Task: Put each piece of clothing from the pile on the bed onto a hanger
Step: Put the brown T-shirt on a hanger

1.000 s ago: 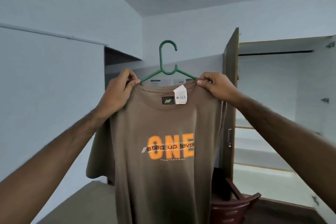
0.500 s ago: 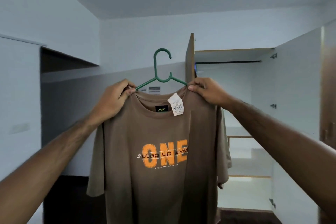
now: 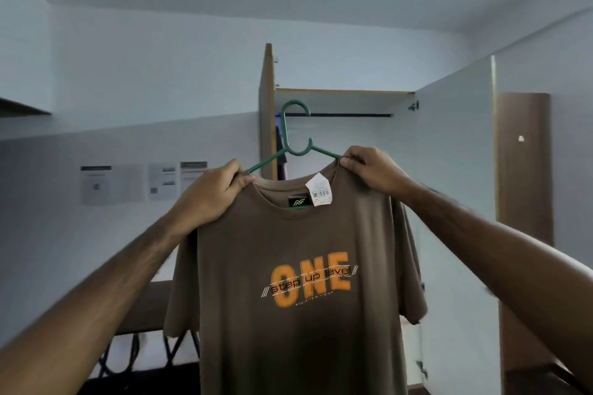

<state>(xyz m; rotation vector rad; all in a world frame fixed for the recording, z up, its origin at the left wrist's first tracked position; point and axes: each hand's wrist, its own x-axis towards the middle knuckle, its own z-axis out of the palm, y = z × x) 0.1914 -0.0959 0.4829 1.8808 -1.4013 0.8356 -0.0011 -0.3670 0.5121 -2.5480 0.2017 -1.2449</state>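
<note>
The brown T-shirt (image 3: pixel 288 282) hung on a green hanger (image 3: pixel 290 135), held up in front of an open wardrobe (image 3: pixel 449 170). The left hand (image 3: pixel 208 196) gripped the shirt's left shoulder, fingers curled together and thumb pressed over the cloth where the hanger's arm ran in. The right hand (image 3: pixel 372 170) pinched the other shoulder, fingertips bunched on the collar seam. How much of the hanger each hand held under the cloth could not be told.

Only the hanger's hook and the 2 upper stubs of its arms showed; the rest lay inside the shirt. The hook stood just in front of the wardrobe's dark rail (image 3: pixel 346 114), its tip level with the rail; whether it touched could not be told. A white tag (image 3: pixel 318 189) stuck up from the collar, its print too small to read. The shirt's hem ran off the bottom edge.

Left of the wardrobe, blurred papers (image 3: pixel 141 183) were stuck on the wall, unreadable. Behind the wardrobe's left door (image 3: pixel 266 112), a dark garment showed as a sliver.
</note>
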